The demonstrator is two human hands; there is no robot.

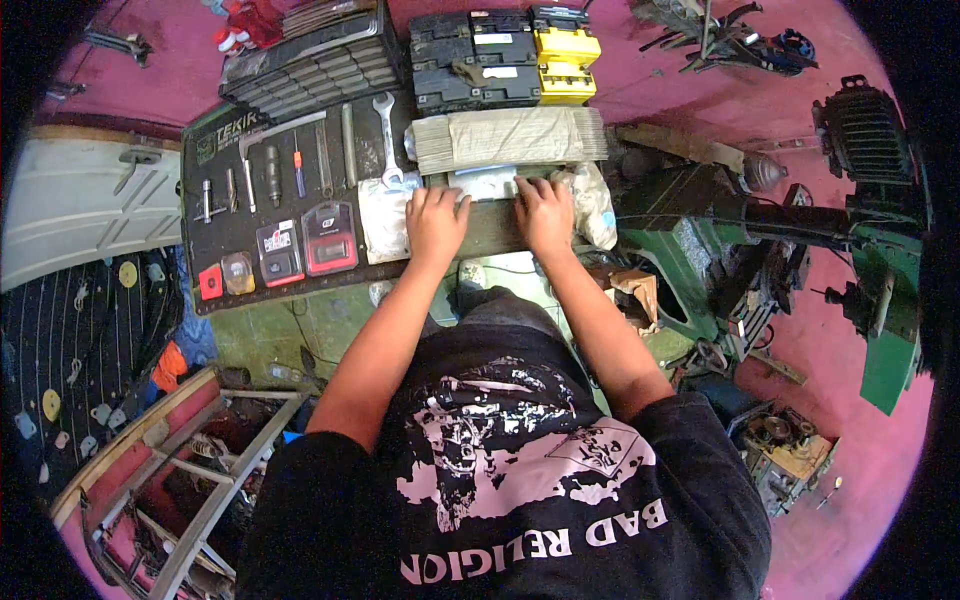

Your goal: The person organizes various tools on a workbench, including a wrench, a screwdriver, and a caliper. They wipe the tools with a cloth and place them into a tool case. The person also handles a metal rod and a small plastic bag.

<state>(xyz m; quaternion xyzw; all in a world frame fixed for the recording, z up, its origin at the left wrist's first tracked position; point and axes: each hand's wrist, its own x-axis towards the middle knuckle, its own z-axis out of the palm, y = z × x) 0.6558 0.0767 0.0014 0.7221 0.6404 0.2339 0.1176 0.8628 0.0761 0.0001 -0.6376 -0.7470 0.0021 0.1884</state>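
A small clear-and-white plastic packet (487,184) lies flat on the dark workbench (490,222), between my two hands. My left hand (437,222) rests by the packet's left end, partly over a white plastic bag (384,225). Its fingers are bent and slightly apart, thumb away from the index finger. At the packet's right end, my right hand (546,215) lies with fingers spread, beside a crumpled pale bag (593,205). Neither hand appears closed round anything. Just beyond the packet is a wide stack of pleated, off-white sheets (508,138).
On the bench's left are a combination wrench (387,140), a screwdriver (298,172), other hand tools and boxed parts (330,238). Behind stand black batteries (475,60), yellow batteries (567,65) and a drawer rack (310,65). Green machinery (690,235) is at right, a metal frame (205,480) lower left.
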